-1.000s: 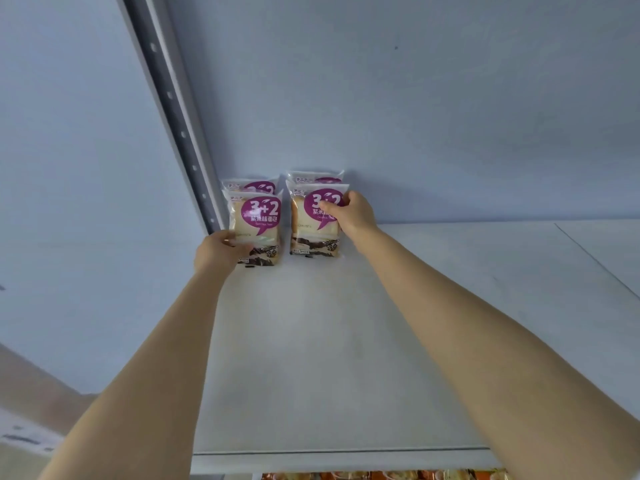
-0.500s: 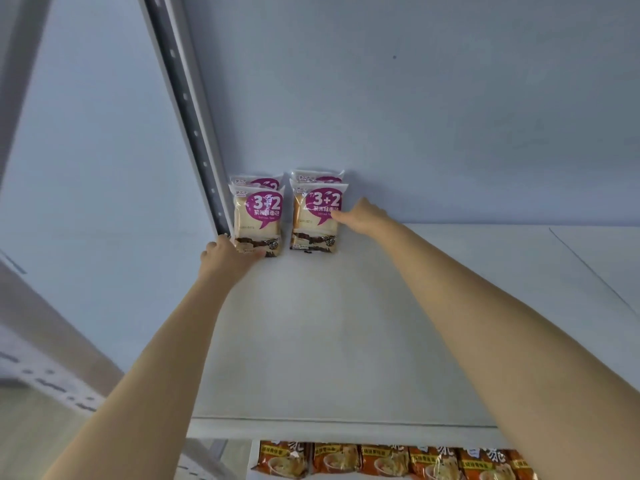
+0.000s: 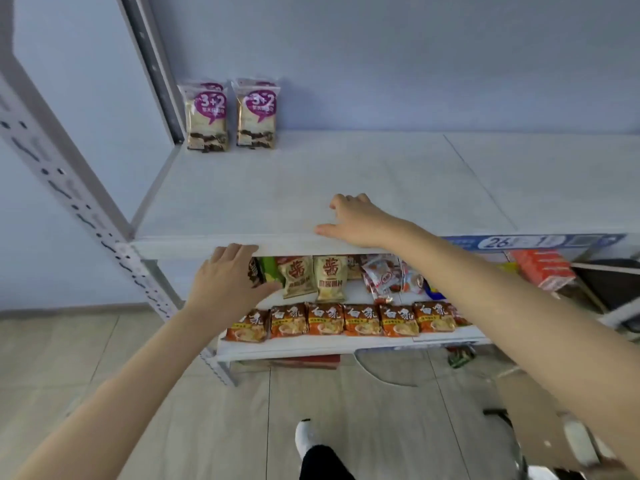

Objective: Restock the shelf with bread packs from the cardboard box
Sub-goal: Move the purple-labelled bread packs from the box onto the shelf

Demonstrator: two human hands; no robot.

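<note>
Two rows of bread packs stand upright at the back left corner of the white top shelf (image 3: 311, 174): the left pack (image 3: 206, 116) and the right pack (image 3: 257, 114), each with a purple "3+2" label and another pack behind it. My left hand (image 3: 228, 282) is empty, fingers loosely spread, just below the shelf's front edge. Over the front edge hovers my right hand (image 3: 356, 220), also empty with relaxed fingers. A cardboard box (image 3: 540, 420) shows at the lower right, blurred, its contents unseen.
A perforated grey upright (image 3: 69, 199) frames the shelf on the left. The lower shelf (image 3: 311, 346) holds several orange noodle packs (image 3: 325, 320) and snack bags. A blue carton (image 3: 526, 242) and red box (image 3: 542, 268) sit at right. My shoe (image 3: 306, 438) is on the tiled floor.
Both hands have let go of the front bread packs and pulled back to the shelf's front edge. The view has tilted down, revealing the lower shelf and floor.
</note>
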